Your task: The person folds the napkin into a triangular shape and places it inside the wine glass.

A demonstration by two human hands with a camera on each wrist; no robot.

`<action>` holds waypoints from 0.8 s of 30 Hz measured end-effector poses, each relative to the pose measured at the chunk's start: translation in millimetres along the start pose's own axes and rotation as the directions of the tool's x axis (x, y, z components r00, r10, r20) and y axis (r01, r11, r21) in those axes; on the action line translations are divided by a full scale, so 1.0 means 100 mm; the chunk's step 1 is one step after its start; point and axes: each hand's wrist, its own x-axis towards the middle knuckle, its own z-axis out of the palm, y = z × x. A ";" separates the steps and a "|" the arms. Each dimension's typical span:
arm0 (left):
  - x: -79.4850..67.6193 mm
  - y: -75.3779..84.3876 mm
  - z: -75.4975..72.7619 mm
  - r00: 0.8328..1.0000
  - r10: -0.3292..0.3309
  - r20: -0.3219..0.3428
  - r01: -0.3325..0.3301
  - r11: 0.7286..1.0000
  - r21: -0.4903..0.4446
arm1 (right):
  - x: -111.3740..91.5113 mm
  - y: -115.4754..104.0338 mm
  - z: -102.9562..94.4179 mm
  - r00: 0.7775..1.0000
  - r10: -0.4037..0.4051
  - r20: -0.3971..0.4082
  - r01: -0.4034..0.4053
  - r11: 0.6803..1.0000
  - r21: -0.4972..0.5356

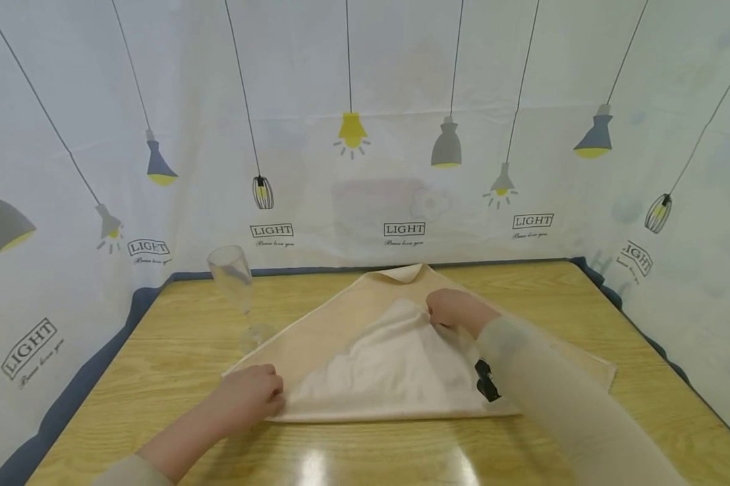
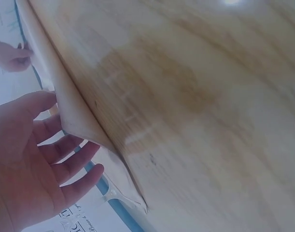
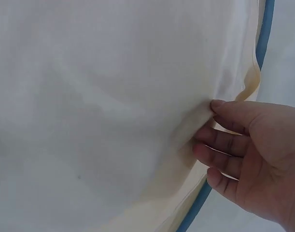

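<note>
A cream cloth (image 1: pixel 322 344) lies on the wooden table, its near part folded up over the rest with a straight fold toward me. My right hand (image 1: pixel 456 309) pinches the corner of the upper layer between thumb and fingers, as the right hand (image 3: pixel 263 150) also shows in the right wrist view. At the left end of the fold, my left hand (image 1: pixel 252 397) holds the cloth's edge. In the left wrist view the left hand (image 2: pixel 41 150) has its thumb at the cloth's edge, index and middle fingertips hidden behind the cloth; the other fingers are loosely spread.
A clear stemmed glass (image 1: pixel 234 280) stands on the table (image 1: pixel 164 358), close to the cloth's left edge. White curtains (image 1: pixel 304 155) printed with hanging lamps enclose the back and both sides. The far corner of the cloth curls over near the table's back edge.
</note>
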 end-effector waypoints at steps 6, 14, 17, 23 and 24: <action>0.01 0.00 -0.02 0.992 -0.119 0.039 0.120 0.992 -0.035 | -0.03 -0.03 0.03 0.990 0.124 -0.067 -0.122 0.992 0.027; 0.05 -0.05 -0.03 0.989 -0.145 0.032 0.146 0.989 -0.030 | -0.04 -0.01 0.10 0.966 0.170 -0.192 -0.164 0.985 0.046; 0.06 -0.06 -0.05 0.985 -0.163 0.046 0.165 0.985 -0.039 | -0.03 -0.01 0.11 0.962 0.163 -0.217 -0.158 0.987 0.040; 0.06 -0.05 -0.07 0.979 -0.192 0.063 0.195 0.980 -0.047 | -0.03 0.02 0.06 0.968 0.165 -0.187 -0.150 0.984 0.093; 0.06 -0.05 -0.07 0.979 -0.194 0.061 0.197 0.979 -0.042 | -0.03 0.03 0.04 0.970 0.162 -0.180 -0.145 0.984 0.102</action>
